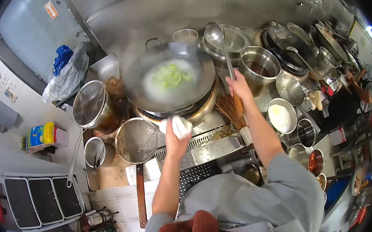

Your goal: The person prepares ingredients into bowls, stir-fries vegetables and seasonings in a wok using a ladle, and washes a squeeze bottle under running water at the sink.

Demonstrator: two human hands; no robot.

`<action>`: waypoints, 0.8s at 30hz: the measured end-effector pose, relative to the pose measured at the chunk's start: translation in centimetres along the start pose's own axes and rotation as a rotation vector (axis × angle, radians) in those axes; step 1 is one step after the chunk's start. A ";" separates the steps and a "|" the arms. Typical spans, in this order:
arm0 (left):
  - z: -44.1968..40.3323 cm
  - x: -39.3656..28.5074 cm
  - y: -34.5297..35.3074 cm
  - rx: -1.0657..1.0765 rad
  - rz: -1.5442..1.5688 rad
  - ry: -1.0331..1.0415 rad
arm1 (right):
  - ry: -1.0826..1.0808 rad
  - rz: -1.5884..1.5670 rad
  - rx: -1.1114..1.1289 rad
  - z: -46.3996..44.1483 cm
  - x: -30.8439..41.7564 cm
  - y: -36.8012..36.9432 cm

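My left hand (pixel 177 144) is closed on a folded white cloth (pixel 179 125), just in front of the near rim of a large wok (pixel 137 85). Pale green vegetable pieces (pixel 171 76) lie in steaming, whitish liquid inside the wok. My right hand (pixel 239 86) grips a long-handled ladle (pixel 214 33) by its shaft, with the wooden handle end pointing down toward me. The ladle's bowl is raised at the wok's far right, in front of a wide metal pot (pixel 242 36). Beneath my right hand is a bamboo wok brush (pixel 230 111).
Left of the wok stand a strainer-topped pot (pixel 90 105), a round mesh strainer (pixel 136 141) and a small pot (pixel 95 151). On the right are a deep steel pot (pixel 259 64), a perforated skimmer (pixel 289 86) and a bowl of white contents (pixel 281 116). Another person (pixel 362 85) is at far right.
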State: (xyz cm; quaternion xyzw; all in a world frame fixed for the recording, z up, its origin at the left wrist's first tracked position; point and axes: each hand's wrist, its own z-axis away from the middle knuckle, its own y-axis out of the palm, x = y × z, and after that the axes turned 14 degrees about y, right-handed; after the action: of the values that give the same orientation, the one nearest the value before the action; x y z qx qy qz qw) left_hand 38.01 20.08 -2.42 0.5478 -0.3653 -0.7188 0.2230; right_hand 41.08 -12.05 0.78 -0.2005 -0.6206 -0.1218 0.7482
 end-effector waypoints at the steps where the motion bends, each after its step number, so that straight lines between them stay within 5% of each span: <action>1: 2.5 -0.2 0.4 -0.134 -0.065 -0.015 | 0.035 0.071 -0.107 -1.8 1.3 -0.2; 3: 7.0 -0.4 -1.5 -0.327 -0.178 -0.182 | 0.031 0.252 -0.310 -5.9 1.3 -0.5; 6: 12.8 -1.0 -5.1 -0.349 -0.216 -0.164 | 0.104 0.330 -0.323 -11.0 -0.3 -1.7; 8: 15.3 -1.5 -8.0 -0.354 -0.113 -0.067 | 0.191 0.022 -0.057 -13.0 -0.1 -3.3; 11: 16.7 -2.5 -10.1 -0.434 -0.108 0.030 | 0.440 -1.138 0.612 -13.9 0.1 -5.6; 13: 16.6 -3.3 -9.2 -0.386 -0.024 0.043 | 0.261 -1.263 0.544 -11.5 2.3 -6.1; 19: 13.1 -3.7 -4.9 -0.039 0.017 -0.151 | 0.525 -1.535 0.989 -5.4 6.3 -9.8; 21: 12.8 -3.4 -5.0 -0.018 0.011 -0.201 | 0.575 -1.527 0.804 0.8 8.9 -8.8; 24: 13.3 -3.9 -3.8 0.048 -0.011 -0.241 | 0.632 -1.643 0.901 5.5 7.5 -9.5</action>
State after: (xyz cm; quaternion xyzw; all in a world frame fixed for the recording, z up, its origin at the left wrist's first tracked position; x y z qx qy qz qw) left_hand 26.87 29.07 -1.15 0.4645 -0.4034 -0.7719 0.1602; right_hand 33.64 -17.52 10.33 0.6377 -0.3270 -0.4036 0.5688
